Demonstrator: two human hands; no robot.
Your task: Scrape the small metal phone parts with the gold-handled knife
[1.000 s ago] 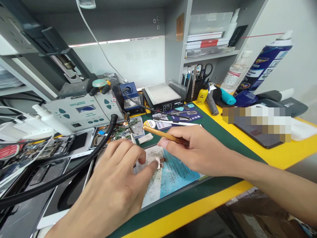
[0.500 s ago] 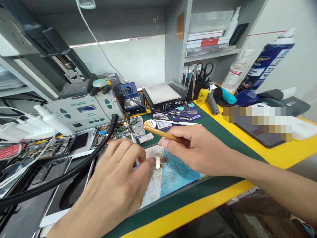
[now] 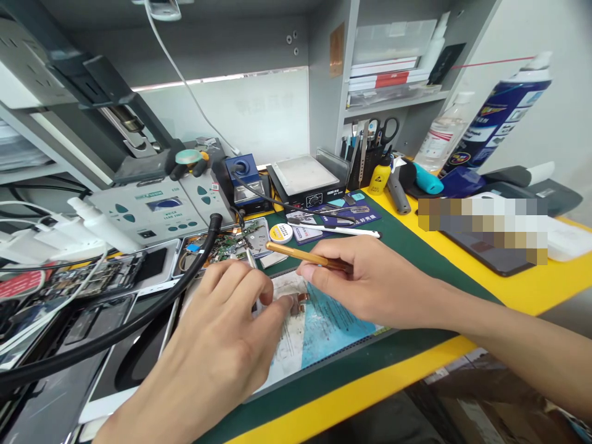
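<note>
Gold pen-like tool [image 3: 308,254] aslant in right grip [image 3: 374,283], left grip [image 3: 234,324] palm-down

The mat [image 3: 411,250] is dark green, and the desk [image 3: 522,293] around it bright yellow. On the mat, the sheet [image 3: 330,317] is smudged white and blue (the blue speckled dark), while the small part [image 3: 303,297] looks copper brown. Above the mat, the pen [image 3: 300,253] is golden. Beyond the mat, the bottle [image 3: 380,176] is yellow with black markings; the spray can [image 3: 497,117], deep blue with white patches.
</note>
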